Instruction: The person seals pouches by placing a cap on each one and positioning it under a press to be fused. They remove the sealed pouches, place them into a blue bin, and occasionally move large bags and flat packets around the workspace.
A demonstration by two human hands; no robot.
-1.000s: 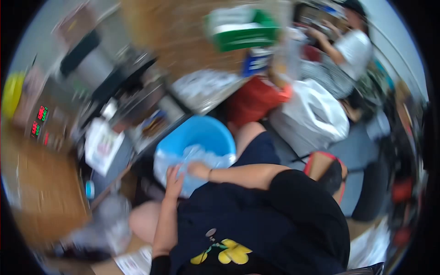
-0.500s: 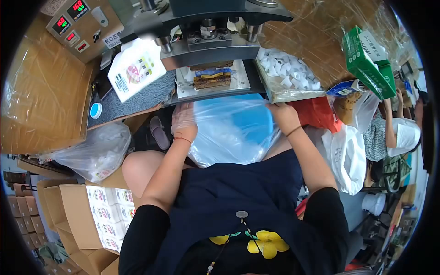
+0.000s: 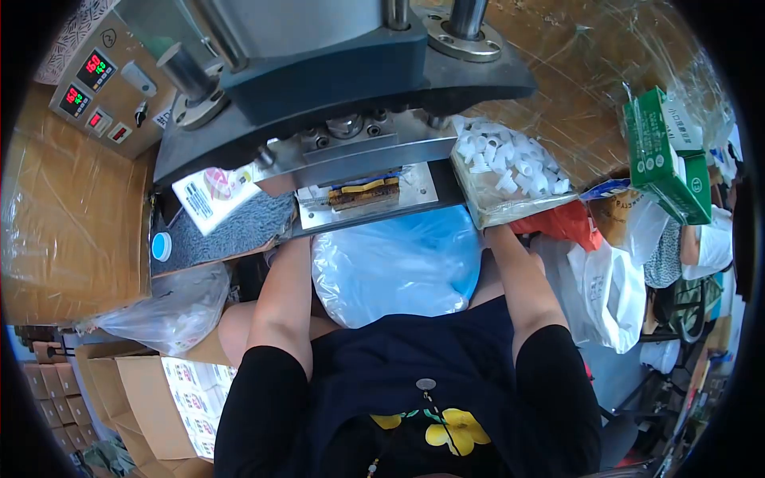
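Note:
A blue round tub [image 3: 466,275] covered with a clear plastic bag [image 3: 382,271] rests on the lap, below the front edge of the press. Both forearms reach forward along its two sides. My left hand is hidden beneath the press table's edge, left of the tub. On the right, my right hand is hidden below the tray of white spouts, with only the wrist showing. Above the tub, the press [image 3: 343,72] has a metal plate [image 3: 414,187] with a brown block [image 3: 365,195] on it.
White spouts [image 3: 518,163] fill a tray at the right. A printed white pouch [image 3: 211,195] and blue cap [image 3: 162,247] lie on the left mat. Also around are a green box [image 3: 665,159], a red bag [image 3: 562,223] and a carton of pouches [image 3: 191,398].
Both hands have moved forward from the tub's sides and out of sight under the table edge. The view has shifted closer to the press, and the plastic lies smoother over the tub.

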